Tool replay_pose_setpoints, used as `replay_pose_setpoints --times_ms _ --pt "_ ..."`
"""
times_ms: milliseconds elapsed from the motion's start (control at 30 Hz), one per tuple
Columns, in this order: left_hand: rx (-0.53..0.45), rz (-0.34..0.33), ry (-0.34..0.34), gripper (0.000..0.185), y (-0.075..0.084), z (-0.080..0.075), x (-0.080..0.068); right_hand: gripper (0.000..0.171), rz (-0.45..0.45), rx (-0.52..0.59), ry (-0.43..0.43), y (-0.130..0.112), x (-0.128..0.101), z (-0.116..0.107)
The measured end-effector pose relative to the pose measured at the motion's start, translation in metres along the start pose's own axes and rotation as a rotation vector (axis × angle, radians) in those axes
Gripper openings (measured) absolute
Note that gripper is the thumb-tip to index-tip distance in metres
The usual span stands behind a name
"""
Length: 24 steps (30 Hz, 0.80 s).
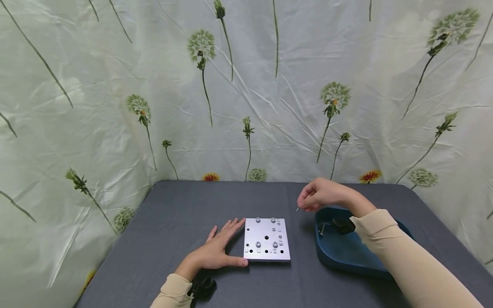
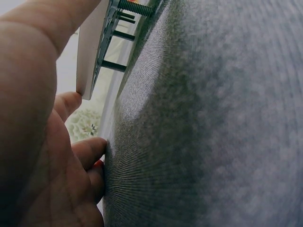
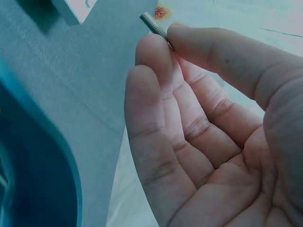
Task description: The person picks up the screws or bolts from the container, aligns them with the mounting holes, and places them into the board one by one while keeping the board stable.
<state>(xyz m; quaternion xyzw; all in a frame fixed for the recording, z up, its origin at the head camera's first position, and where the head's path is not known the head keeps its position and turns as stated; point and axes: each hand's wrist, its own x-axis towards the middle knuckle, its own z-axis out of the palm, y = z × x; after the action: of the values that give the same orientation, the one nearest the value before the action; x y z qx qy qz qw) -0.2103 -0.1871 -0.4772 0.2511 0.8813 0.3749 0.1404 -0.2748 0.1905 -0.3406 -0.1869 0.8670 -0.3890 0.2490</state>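
A flat silver metal plate (image 1: 259,233) with holes and several socket-head screws lies on the table. My left hand (image 1: 216,253) is at its left side, fingers extended, the thumb at the near corner and the index fingertip (image 2: 71,101) at the far one. Threaded screw shanks (image 2: 116,66) stick out of the underside of the plate in the left wrist view. To the right of the plate, above the table, my right hand (image 1: 321,196) pinches a small threaded screw (image 3: 154,24) between thumb and fingertips. Its other end is hidden by the fingers.
A blue tray (image 1: 335,263) stands on the right under my right forearm, with loose bolts (image 1: 322,229) at its left end. Dark grey cloth (image 1: 208,205) covers the table. Behind hangs a pale curtain (image 1: 173,77) with a dandelion print.
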Motion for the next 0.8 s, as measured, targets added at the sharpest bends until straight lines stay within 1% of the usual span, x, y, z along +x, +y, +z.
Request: replay_pose_setpoints --times_ms 67,267,367,500,667,800 --pt "0.005 -0.008 0.0 0.113 -0.001 0.001 0.001 0.023 -0.018 -0.006 -0.003 -0.002 0.004 0.003" --pt "0.033 -0.042 0.01 0.114 -0.009 0.006 0.004 0.02 -0.029 -0.011 -0.008 -0.008 0.018 0.013" --pt "0.027 -0.04 0.02 0.115 -0.011 0.008 0.005 0.02 -0.027 -0.005 -0.017 -0.012 0.025 0.02" --pt "0.025 -0.044 0.025 0.114 -0.009 0.008 0.005 0.017 -0.04 0.004 -0.026 -0.018 0.034 0.029" --pt "0.027 -0.06 0.017 0.113 -0.002 0.006 0.004 0.013 -0.044 0.019 -0.038 -0.027 0.047 0.043" --pt "0.032 -0.055 0.018 0.115 -0.003 0.006 0.004 0.011 -0.05 0.022 -0.052 -0.035 0.059 0.056"
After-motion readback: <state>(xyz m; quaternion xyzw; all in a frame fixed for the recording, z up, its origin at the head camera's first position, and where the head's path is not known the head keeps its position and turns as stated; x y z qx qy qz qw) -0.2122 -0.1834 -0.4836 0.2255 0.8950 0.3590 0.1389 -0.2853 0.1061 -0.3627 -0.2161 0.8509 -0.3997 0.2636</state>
